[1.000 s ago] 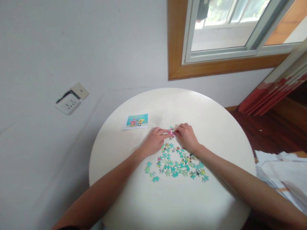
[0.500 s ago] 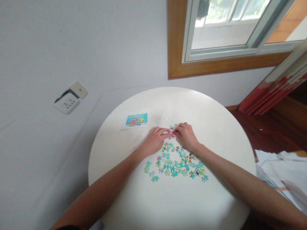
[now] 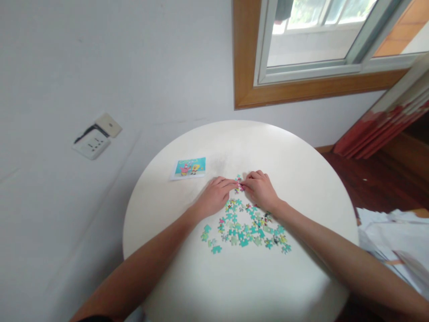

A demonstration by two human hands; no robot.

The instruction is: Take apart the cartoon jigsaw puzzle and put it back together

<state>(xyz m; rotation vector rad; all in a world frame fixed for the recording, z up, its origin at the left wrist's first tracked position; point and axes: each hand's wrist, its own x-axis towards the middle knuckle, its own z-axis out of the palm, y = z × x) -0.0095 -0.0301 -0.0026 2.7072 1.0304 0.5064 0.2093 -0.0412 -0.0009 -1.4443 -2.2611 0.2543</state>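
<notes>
Both hands meet over a small cluster of pink and teal jigsaw puzzle pieces on the white table. My left hand comes in from the left, its thumb and forefinger closed at the cluster's left edge. From the right, my right hand pinches at the pink pieces with fingertips drawn together. Which single piece each hand grips is too small to make out clearly. Just below the hands lie several loose puzzle pieces, mostly teal and pale green, with some yellow and pink ones.
A picture card with a pink and a yellow cartoon figure lies at the left on the round white table. Papers are piled to the right of the table. A wall socket and a window are beyond.
The fingertips of both hands have shifted slightly around the pink pieces, the right ones a little to the left. The view has moved a touch; the loose pieces lie as before.
</notes>
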